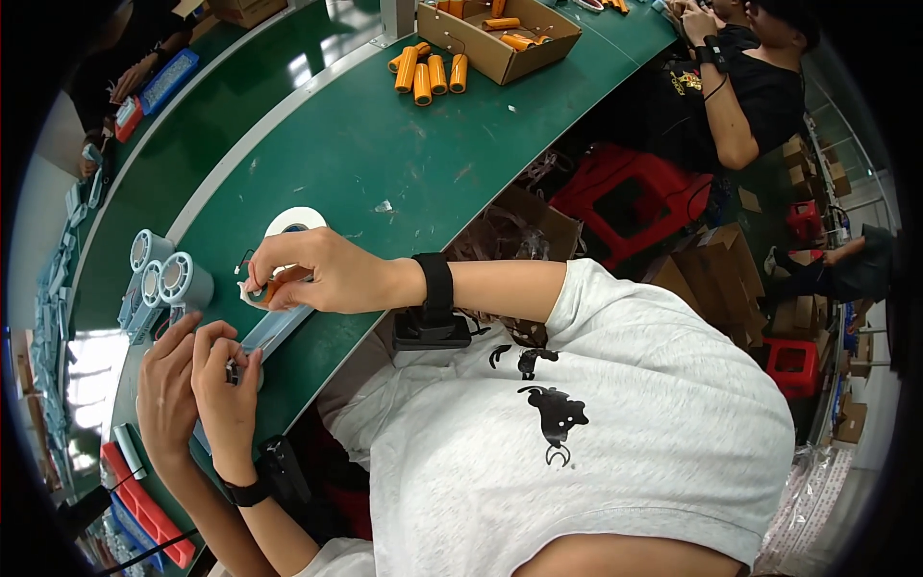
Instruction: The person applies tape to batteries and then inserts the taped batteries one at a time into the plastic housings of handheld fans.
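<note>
My right hand [322, 274] reaches in over the green table and pinches an orange cylindrical battery [260, 292]. Thin wires and a whitish scrap show at the battery's end. Just beyond that hand lies a roll of white tape [295, 219], partly covered by it. Nearer the table's front edge my left hand [223, 370] has its fingers closed around a small dark and pale piece that I cannot make out. A long light blue plastic part [277, 330] lies between my hands, partly hidden. Beside my left hand is another person's hand [165, 389].
Light blue parts with round ends [185, 279] stand left of my right hand. Several orange batteries [423, 82] sit by an open cardboard box [514, 60] holding more. A red tool-like strip [144, 505] lies lower left. A co-worker [740, 96] sits far right, near a red stool [630, 197].
</note>
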A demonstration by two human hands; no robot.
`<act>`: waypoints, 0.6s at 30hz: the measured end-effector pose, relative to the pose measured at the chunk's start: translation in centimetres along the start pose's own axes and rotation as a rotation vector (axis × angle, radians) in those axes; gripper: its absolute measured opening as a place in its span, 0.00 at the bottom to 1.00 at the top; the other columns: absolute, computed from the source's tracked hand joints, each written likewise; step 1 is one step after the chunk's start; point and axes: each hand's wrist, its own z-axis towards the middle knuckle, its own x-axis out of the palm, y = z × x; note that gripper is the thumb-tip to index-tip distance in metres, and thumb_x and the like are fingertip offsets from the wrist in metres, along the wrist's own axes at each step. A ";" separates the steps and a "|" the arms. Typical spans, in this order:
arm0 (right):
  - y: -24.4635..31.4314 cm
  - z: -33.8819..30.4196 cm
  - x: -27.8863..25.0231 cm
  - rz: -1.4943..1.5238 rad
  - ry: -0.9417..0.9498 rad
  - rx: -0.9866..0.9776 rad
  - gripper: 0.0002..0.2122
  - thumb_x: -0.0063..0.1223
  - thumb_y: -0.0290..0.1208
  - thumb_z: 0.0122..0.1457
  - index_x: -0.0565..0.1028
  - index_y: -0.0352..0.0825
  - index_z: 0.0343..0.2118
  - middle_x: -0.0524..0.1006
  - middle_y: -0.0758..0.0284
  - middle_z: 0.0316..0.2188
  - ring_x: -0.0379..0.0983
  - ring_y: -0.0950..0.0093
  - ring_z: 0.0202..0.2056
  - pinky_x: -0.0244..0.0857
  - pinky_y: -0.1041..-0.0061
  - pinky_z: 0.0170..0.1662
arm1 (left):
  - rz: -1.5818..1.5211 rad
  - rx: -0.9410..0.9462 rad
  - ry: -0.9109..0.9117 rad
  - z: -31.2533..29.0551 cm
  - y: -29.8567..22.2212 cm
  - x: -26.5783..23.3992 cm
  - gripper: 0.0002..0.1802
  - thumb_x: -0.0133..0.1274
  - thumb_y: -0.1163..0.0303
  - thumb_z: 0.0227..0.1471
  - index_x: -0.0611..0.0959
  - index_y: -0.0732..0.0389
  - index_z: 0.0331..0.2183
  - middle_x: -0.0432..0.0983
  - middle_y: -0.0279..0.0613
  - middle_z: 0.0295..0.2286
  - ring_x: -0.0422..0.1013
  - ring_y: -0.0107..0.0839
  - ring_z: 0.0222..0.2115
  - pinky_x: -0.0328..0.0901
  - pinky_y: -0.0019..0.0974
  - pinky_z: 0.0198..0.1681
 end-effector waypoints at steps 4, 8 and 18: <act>0.2 0.0 -0.3 -0.003 0.075 0.018 0.10 0.50 0.11 0.44 0.69 0.28 0.30 0.72 0.64 0.33 0.71 0.74 0.36 0.71 0.78 0.39 | 0.020 0.195 0.121 0.4 1.4 -1.4 0.09 0.53 0.79 0.36 0.75 0.64 0.27 0.66 0.42 0.36 0.61 0.42 0.42 0.56 0.40 0.47; 0.4 -0.2 -0.4 -0.035 0.090 0.028 0.09 0.49 0.11 0.44 0.69 0.28 0.29 0.72 0.63 0.33 0.71 0.74 0.36 0.71 0.79 0.38 | 0.080 0.070 -0.082 -1.1 -2.0 1.8 0.09 0.54 0.79 0.36 0.74 0.65 0.26 0.66 0.42 0.35 0.62 0.42 0.40 0.56 0.40 0.46; 0.5 -0.4 -0.1 -0.108 0.216 -0.126 0.07 0.48 0.12 0.45 0.68 0.28 0.28 0.70 0.63 0.30 0.71 0.69 0.33 0.67 0.76 0.33 | -0.250 -0.111 -0.119 -1.0 -1.7 2.3 0.08 0.52 0.80 0.39 0.69 0.66 0.25 0.67 0.44 0.34 0.62 0.43 0.34 0.57 0.39 0.42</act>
